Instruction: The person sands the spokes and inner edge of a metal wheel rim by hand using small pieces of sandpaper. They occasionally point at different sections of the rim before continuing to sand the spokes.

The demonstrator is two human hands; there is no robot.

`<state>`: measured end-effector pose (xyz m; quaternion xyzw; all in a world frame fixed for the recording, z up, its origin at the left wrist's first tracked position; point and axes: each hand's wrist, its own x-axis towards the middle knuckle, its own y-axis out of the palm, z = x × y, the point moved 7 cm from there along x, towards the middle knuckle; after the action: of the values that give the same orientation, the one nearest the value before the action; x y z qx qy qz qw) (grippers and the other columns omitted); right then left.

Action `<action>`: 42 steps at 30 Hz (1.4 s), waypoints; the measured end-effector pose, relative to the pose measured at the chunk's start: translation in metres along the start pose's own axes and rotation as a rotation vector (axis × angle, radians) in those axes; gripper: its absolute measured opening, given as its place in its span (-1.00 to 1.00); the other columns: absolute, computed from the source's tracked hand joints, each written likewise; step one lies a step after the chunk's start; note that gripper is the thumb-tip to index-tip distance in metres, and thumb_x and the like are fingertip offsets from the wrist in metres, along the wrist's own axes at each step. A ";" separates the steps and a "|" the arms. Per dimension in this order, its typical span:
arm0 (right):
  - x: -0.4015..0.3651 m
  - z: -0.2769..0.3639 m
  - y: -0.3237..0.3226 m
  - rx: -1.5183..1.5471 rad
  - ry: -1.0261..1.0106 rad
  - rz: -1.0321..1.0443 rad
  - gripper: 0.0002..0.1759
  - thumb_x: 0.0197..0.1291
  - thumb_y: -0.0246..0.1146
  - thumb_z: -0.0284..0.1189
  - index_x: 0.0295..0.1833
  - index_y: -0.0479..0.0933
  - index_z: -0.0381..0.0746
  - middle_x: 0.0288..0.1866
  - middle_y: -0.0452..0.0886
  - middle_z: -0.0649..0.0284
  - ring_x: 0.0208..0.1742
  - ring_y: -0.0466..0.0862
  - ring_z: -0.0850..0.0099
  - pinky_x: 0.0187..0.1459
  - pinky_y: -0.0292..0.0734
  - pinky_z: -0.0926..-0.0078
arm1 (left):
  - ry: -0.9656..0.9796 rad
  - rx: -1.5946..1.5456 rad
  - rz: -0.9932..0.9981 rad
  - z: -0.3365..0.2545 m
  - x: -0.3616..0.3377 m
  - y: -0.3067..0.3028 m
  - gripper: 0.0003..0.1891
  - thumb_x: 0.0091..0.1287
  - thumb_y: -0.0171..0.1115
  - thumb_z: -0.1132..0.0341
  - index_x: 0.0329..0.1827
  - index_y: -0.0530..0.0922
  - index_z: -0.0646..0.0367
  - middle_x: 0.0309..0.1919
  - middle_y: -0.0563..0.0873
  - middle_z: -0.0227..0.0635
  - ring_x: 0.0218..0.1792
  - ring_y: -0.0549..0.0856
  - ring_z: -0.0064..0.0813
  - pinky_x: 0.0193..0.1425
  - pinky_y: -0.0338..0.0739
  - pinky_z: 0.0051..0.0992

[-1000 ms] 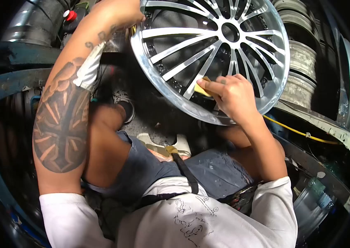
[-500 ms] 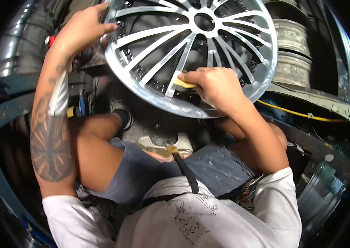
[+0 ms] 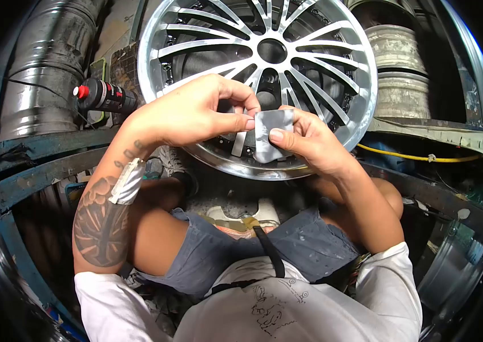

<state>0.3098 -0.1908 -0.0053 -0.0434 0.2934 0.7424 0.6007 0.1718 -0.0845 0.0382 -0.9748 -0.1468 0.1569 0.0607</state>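
1. In the head view, the big shiny wheel (image 3: 291, 52) is in front of the person, at the top and middle. It has a round hole in its centre and many thin silver spokes.
2. The right hand (image 3: 312, 139) has a small grey sheet (image 3: 271, 132) pinched tight. Its thumb presses flat on the near face, and the other fingers are bent behind.
3. The grey sheet is up in front of the low part of the wheel. I cannot tell if it touches the wheel.
4. The left hand (image 3: 207, 108) is just beside the sheet. Its thumb and pointing finger are bent, with their tips near each other at the sheet's left edge. I cannot tell if they have hold of that edge.
5. White tape (image 3: 127, 181) is stuck on the left forearm.
6. To the left of the wheel, a dark bottle (image 3: 107, 97) with a red cap (image 3: 81, 91) lies on its side. Shiny round metal (image 3: 53, 74) is past it.
7. Dusty metal rims (image 3: 398, 94) are piled to the right of the wheel. A yellow cord (image 3: 424, 157) runs below them.
8. The person wears a white shirt (image 3: 321, 313) and grey-blue shorts (image 3: 315, 245).
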 end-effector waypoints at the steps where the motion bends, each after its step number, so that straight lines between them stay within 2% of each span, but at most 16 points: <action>1: -0.002 0.001 0.003 0.048 0.017 -0.007 -0.70 0.55 0.35 -0.36 0.21 0.61 -0.33 0.02 0.81 0.25 0.05 0.77 0.55 0.15 0.67 0.55 | 0.008 0.021 0.002 -0.002 0.001 0.000 -0.87 0.45 0.38 0.41 -0.06 0.71 0.28 -0.26 0.76 -0.49 -0.19 0.63 -0.70 -0.03 0.54 -0.53; 4: 0.001 0.002 0.010 0.100 -0.008 -0.022 -0.77 0.58 0.30 -0.34 0.11 0.65 -0.28 -0.08 0.81 0.28 -0.03 0.76 0.56 0.04 0.67 0.47 | 0.109 0.205 -0.173 0.008 0.003 -0.012 -0.84 0.44 0.37 0.41 -0.01 0.71 0.29 -0.37 0.72 -0.45 -0.26 0.64 -0.64 -0.15 0.55 -0.51; 7: -0.001 0.003 -0.003 -0.672 -0.093 -0.096 -0.83 0.52 0.36 -0.36 0.03 0.65 -0.25 -0.20 0.74 0.23 -0.16 0.75 0.44 -0.09 0.61 0.36 | -0.044 0.526 -0.438 0.013 -0.016 -0.052 -0.71 0.41 0.41 0.34 0.14 0.73 0.20 -0.41 0.75 -0.28 -0.35 0.70 -0.55 -0.17 0.61 -0.42; 8: -0.004 0.021 0.012 -1.101 -0.459 -0.177 -0.80 0.42 0.43 -0.39 0.01 0.62 -0.24 -0.25 0.63 0.13 -0.28 0.69 0.22 -0.17 0.55 0.23 | -0.126 0.550 -0.552 0.017 -0.027 -0.071 -0.62 0.40 0.44 0.29 0.24 0.70 0.17 -0.40 0.75 -0.25 -0.35 0.71 -0.52 -0.18 0.62 -0.41; 9: -0.004 0.015 0.011 -1.133 -0.448 -0.170 -0.74 0.34 0.49 -0.40 0.03 0.62 -0.26 -0.21 0.61 0.07 -0.26 0.68 0.03 -0.15 0.57 0.19 | -0.209 0.574 -0.667 0.026 -0.038 -0.090 -0.53 0.39 0.46 0.25 0.34 0.68 0.14 -0.40 0.76 -0.22 -0.36 0.72 -0.49 -0.18 0.63 -0.39; 11: -0.003 0.002 0.012 -1.255 -0.438 -0.200 -0.75 0.32 0.48 -0.43 0.03 0.63 -0.23 -0.21 0.63 0.09 -0.25 0.70 0.04 -0.12 0.60 0.14 | -0.177 0.681 -0.869 0.057 -0.058 -0.127 -0.33 0.34 0.53 0.13 0.52 0.59 0.11 -0.38 0.77 -0.17 -0.33 0.76 -0.43 -0.14 0.65 -0.37; 12: -0.001 0.002 0.017 -1.329 -0.478 -0.196 -0.74 0.30 0.47 -0.44 0.06 0.66 -0.21 -0.22 0.65 0.11 -0.23 0.72 0.08 -0.14 0.61 0.16 | -0.297 0.691 -0.884 0.060 -0.065 -0.134 -0.23 0.31 0.56 0.07 0.57 0.54 0.17 -0.32 0.78 -0.14 -0.31 0.79 -0.37 -0.09 0.67 -0.35; 13: 0.001 0.003 0.023 -1.404 -0.517 -0.193 -0.73 0.28 0.46 -0.44 0.08 0.68 -0.19 -0.23 0.66 0.13 -0.22 0.73 0.12 -0.16 0.61 0.18 | -0.228 0.814 -0.979 0.066 -0.070 -0.140 -0.30 0.27 0.51 0.13 0.45 0.58 0.27 -0.13 0.87 0.08 -0.12 0.89 -0.06 0.09 0.73 -0.17; 15: 0.003 0.001 0.031 -1.573 -0.581 -0.167 -0.66 0.24 0.44 -0.45 0.14 0.71 -0.15 -0.27 0.67 0.18 -0.24 0.75 0.20 -0.21 0.61 0.23 | -0.399 0.752 -0.947 0.081 -0.074 -0.145 -0.37 0.28 0.51 0.14 0.38 0.63 0.25 -0.11 0.87 0.07 -0.01 0.88 -0.04 0.16 0.71 -0.13; 18: 0.007 -0.008 0.030 -1.850 -0.565 -0.079 -0.50 0.20 0.36 -0.43 0.29 0.73 -0.11 -0.45 0.65 0.32 -0.42 0.74 0.37 -0.36 0.54 0.35 | -0.452 0.734 -0.797 0.096 -0.065 -0.146 -0.25 0.28 0.59 0.18 0.53 0.55 0.23 -0.14 0.87 0.06 -0.18 0.89 -0.20 0.04 0.70 -0.24; 20: 0.010 -0.009 0.035 -1.882 -0.569 -0.080 -0.51 0.21 0.33 -0.43 0.28 0.73 -0.12 -0.48 0.65 0.34 -0.49 0.72 0.36 -0.37 0.55 0.35 | -0.448 0.761 -0.780 0.095 -0.063 -0.145 -0.31 0.30 0.58 0.22 0.48 0.59 0.23 -0.17 0.87 0.03 -0.20 0.89 -0.20 0.04 0.69 -0.25; 25: 0.006 -0.008 0.036 -1.948 -0.469 -0.076 -0.48 0.21 0.30 -0.44 0.31 0.74 -0.08 -0.49 0.65 0.34 -0.57 0.69 0.35 -0.44 0.56 0.32 | -0.494 0.655 -0.733 0.096 -0.063 -0.147 -0.40 0.32 0.58 0.24 0.42 0.64 0.22 -0.21 0.88 0.02 -0.21 0.88 -0.23 0.02 0.69 -0.28; 29: 0.010 -0.012 0.029 -1.920 -0.566 -0.097 -0.45 0.18 0.31 -0.44 0.33 0.75 0.04 -0.49 0.64 0.34 -0.59 0.66 0.33 -0.47 0.54 0.34 | -0.390 0.644 -0.837 0.111 -0.067 -0.151 -0.38 0.32 0.60 0.21 0.44 0.65 0.15 -0.23 0.88 -0.03 -0.26 0.84 -0.34 -0.05 0.68 -0.33; 31: 0.009 -0.008 0.032 -1.930 -0.550 -0.101 -0.44 0.15 0.32 -0.46 0.31 0.76 0.06 -0.49 0.63 0.34 -0.59 0.66 0.35 -0.47 0.54 0.35 | -0.345 0.730 -0.745 0.074 -0.070 -0.136 -0.57 0.26 0.51 0.34 0.22 0.74 0.16 -0.25 0.87 -0.03 -0.27 0.86 -0.13 -0.10 0.71 -0.26; 34: 0.013 -0.013 0.030 -1.833 -0.632 -0.141 -0.43 0.13 0.35 -0.46 0.31 0.76 0.04 -0.48 0.64 0.33 -0.59 0.66 0.32 -0.49 0.55 0.32 | -0.407 0.710 -0.737 0.061 -0.069 -0.128 -0.73 0.24 0.55 0.31 -0.04 0.81 0.19 -0.25 0.87 -0.04 -0.23 0.88 -0.14 -0.07 0.72 -0.24; 42: 0.001 -0.010 0.029 -1.826 -0.473 -0.175 -0.47 0.19 0.31 -0.48 0.30 0.77 0.05 -0.47 0.69 0.29 -0.57 0.70 0.26 -0.51 0.55 0.27 | -0.431 0.644 -0.778 0.066 -0.067 -0.136 -0.72 0.25 0.53 0.33 0.00 0.80 0.18 -0.27 0.87 -0.04 -0.25 0.87 -0.16 -0.08 0.70 -0.24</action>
<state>0.2799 -0.1977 -0.0030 -0.3669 -0.5345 0.6268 0.4322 0.0531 0.0290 0.0173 -0.7264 -0.4500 0.3559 0.3783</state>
